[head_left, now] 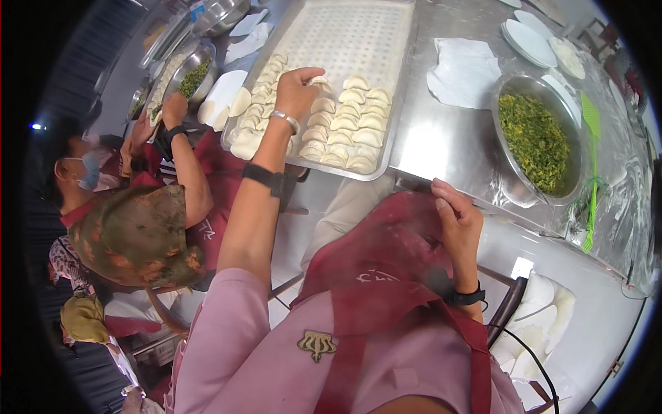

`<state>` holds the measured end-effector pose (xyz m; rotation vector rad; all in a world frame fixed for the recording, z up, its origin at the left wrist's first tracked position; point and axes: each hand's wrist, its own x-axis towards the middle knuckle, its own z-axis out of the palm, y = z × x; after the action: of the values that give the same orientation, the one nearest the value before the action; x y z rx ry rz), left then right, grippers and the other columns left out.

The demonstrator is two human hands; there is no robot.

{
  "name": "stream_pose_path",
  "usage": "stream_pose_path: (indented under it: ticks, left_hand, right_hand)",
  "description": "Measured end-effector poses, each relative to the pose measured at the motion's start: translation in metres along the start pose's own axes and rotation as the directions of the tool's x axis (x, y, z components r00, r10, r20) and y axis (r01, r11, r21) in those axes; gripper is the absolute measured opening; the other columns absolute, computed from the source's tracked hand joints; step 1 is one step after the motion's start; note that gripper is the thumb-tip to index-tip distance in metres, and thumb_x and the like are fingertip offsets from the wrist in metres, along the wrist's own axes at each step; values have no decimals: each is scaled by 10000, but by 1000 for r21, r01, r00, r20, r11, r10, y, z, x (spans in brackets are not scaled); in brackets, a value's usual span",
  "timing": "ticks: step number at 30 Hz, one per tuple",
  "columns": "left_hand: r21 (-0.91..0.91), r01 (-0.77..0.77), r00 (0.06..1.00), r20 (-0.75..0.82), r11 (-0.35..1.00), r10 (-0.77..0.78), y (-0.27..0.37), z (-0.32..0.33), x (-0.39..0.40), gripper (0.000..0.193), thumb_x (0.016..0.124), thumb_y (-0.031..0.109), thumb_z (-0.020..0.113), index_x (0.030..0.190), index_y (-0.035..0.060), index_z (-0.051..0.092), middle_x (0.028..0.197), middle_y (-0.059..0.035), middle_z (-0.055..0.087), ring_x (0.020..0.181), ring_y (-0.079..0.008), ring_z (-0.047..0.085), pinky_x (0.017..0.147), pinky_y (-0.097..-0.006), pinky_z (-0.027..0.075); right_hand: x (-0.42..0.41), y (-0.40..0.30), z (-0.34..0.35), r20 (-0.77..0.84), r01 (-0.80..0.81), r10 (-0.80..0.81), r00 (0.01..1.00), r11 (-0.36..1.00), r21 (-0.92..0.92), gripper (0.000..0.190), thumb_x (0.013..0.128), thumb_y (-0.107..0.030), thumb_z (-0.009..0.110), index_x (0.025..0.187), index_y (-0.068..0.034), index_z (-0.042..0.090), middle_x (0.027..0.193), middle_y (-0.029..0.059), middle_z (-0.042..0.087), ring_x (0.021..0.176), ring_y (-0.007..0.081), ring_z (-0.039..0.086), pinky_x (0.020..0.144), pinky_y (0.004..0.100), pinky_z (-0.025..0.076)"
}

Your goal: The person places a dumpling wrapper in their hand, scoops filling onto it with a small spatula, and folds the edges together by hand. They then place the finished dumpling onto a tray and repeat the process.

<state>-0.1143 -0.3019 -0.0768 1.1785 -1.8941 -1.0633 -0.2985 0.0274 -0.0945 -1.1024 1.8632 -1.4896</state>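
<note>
My left hand (299, 95) reaches over a shallow metal tray (385, 160). Its thumb and index finger close around the edge of a folded dumpling (321, 83), at the far end of a row. More pale half-moon dumplings (344, 122) lie in rows on the tray's near part, some partly hidden by my left forearm. My right hand (459, 209) hovers by the table's front edge, in front of my red apron (382, 227). Its fingers are loosely bent and slightly apart, and nothing shows in them. A steel bowl of chopped green and yellow filling (532, 142) stands to its right.
A white cloth or sheet (463, 72) lies between tray and bowl. Stacked white plates (527, 44) stand behind the bowl; a green plastic spatula (589, 116) lies beside it. At left, a masked co-worker (134, 227) works near another filling bowl (207, 49). Flat dough wrappers (240, 102) overlap the tray's left rim.
</note>
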Motion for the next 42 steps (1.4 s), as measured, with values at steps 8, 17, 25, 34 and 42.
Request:
stream_pose_path:
  ticks: [8,17,25,34,42]
  left_hand:
    - [348,5,999,30,937,-17,-24,21,28,305,719,-50,650,1004,23,732,911,-64,719,784,-120,640,727,-244,509]
    - [346,93,979,141,934,-150,-29,23,34,285,727,-50,640,982,31,738,870,-84,725,766,-112,651,725,-256,520]
    - [549,-100,986,167,830,9,-43,13,31,259,760,35,626,983,89,745,895,-128,719,792,-231,672,768,-303,530]
    - [447,-238,920,-181,862,348,6,2,-33,269,767,94,648,1028,41,690,995,-175,673,925,-318,643,831,-375,510]
    - [148,102,475,-876,984,82,-56,-77,-113,160,786,103,705,866,-16,635,783,-96,648,659,-191,624,604,-309,513]
  right_hand:
    - [0,10,-7,-23,-48,50,998,996,71,197,871,11,596,1046,22,687,1135,139,684,1054,209,643,916,300,492]
    - [3,11,-9,-20,-78,80,997,993,84,192,883,2,590,1046,16,691,1124,134,689,1061,206,641,924,301,485]
    - [1,7,-7,13,-110,109,994,989,95,186,889,-15,597,1045,10,695,1094,118,700,1013,183,646,912,286,479]
    - [-5,15,-6,7,-97,97,995,990,98,230,913,-49,606,1129,-14,678,1047,118,703,1014,177,640,934,290,464]
    - [-12,12,1,60,-91,84,995,988,121,200,916,-40,602,1095,0,681,1082,122,693,1015,182,639,948,297,462]
